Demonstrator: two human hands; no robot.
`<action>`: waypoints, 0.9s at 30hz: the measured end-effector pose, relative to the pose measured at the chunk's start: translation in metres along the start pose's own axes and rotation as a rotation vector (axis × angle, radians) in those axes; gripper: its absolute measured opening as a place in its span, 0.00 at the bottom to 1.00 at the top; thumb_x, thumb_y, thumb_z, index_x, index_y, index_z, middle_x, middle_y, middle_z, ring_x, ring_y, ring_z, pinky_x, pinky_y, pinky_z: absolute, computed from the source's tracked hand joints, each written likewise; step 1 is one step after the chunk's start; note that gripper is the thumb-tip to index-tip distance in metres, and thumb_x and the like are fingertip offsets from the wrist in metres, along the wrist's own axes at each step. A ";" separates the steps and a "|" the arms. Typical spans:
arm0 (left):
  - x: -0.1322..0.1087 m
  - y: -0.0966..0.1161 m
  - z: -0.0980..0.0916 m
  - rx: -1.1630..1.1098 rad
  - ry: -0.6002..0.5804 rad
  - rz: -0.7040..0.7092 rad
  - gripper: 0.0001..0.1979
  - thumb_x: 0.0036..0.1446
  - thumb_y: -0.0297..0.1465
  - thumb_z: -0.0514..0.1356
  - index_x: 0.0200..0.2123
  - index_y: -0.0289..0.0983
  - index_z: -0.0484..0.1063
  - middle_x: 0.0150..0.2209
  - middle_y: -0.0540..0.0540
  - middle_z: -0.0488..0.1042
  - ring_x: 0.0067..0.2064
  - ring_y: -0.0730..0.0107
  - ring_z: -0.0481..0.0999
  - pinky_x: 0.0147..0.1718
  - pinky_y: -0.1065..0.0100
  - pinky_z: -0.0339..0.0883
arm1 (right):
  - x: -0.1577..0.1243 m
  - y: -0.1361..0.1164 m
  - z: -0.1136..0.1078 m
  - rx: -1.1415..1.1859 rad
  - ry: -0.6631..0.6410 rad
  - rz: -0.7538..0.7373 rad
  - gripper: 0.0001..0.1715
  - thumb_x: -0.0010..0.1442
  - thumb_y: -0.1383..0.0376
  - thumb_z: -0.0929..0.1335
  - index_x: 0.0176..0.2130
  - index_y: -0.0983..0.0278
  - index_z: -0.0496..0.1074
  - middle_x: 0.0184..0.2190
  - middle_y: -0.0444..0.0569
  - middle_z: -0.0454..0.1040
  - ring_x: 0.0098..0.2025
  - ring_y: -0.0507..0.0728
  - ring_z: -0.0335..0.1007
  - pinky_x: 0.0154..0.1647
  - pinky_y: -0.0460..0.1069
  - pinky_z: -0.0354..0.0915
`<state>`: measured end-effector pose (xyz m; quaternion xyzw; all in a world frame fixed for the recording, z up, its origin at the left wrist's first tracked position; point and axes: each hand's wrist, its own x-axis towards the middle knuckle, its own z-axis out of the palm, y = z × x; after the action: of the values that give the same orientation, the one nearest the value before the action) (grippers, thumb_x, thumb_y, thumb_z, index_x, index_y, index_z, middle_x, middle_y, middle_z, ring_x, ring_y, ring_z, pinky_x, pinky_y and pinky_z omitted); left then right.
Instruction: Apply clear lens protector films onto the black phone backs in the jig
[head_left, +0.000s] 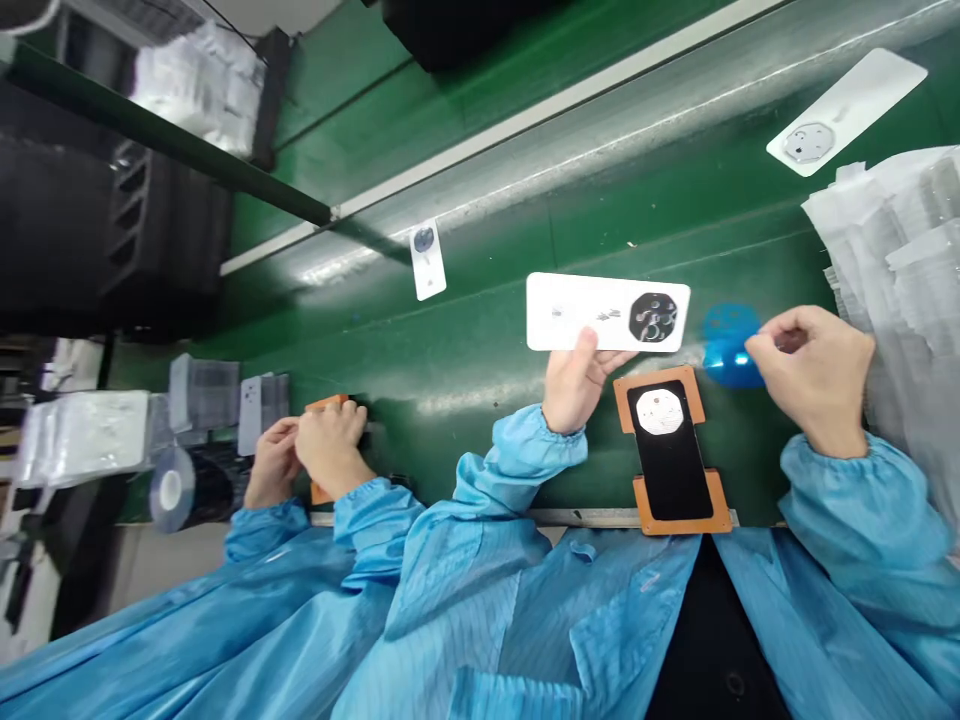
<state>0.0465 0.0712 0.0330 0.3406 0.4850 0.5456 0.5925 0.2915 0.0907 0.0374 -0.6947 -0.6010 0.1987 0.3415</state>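
Observation:
My left hand grips the lower edge of a white phone back cover, thumb on its face. The cover is tilted slightly, with a dark round camera area at its right end. My right hand pinches the edge of a round, clear blue film just right of the cover, apart from it. Below and between my hands, at the belt's near edge, lies an orange fixture. On it rests a black phone-shaped plate with a white round patch at its upper end.
Stacked translucent sleeves stand at the right. White phone covers lie on the green belt, one far right and one left of centre. A co-worker's hands work at another orange fixture on the left, near a tape roll.

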 end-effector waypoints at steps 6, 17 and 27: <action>-0.037 0.020 -0.033 0.339 -0.073 0.284 0.25 0.74 0.46 0.56 0.67 0.42 0.71 0.58 0.40 0.81 0.59 0.55 0.82 0.60 0.53 0.80 | -0.019 0.035 -0.027 -0.251 -0.058 -0.037 0.14 0.55 0.63 0.74 0.23 0.59 0.69 0.20 0.42 0.71 0.23 0.55 0.64 0.26 0.51 0.55; -0.094 0.002 -0.012 1.382 -0.567 0.996 0.28 0.74 0.28 0.55 0.72 0.24 0.58 0.64 0.28 0.74 0.75 0.51 0.61 0.70 0.53 0.69 | -0.068 -0.002 -0.036 -0.050 -0.334 -1.029 0.25 0.68 0.77 0.67 0.63 0.67 0.72 0.56 0.61 0.79 0.59 0.67 0.78 0.57 0.61 0.77; -0.096 -0.017 -0.026 1.468 -0.577 0.909 0.27 0.75 0.27 0.51 0.74 0.27 0.54 0.67 0.31 0.71 0.76 0.53 0.60 0.71 0.54 0.69 | -0.064 0.011 -0.013 -0.106 -0.327 -1.127 0.21 0.71 0.76 0.66 0.61 0.69 0.73 0.56 0.59 0.80 0.59 0.64 0.79 0.62 0.61 0.76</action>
<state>0.0337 -0.0291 0.0294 0.9141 0.3625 0.1742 0.0527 0.2956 0.0245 0.0300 -0.2444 -0.9316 0.0608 0.2621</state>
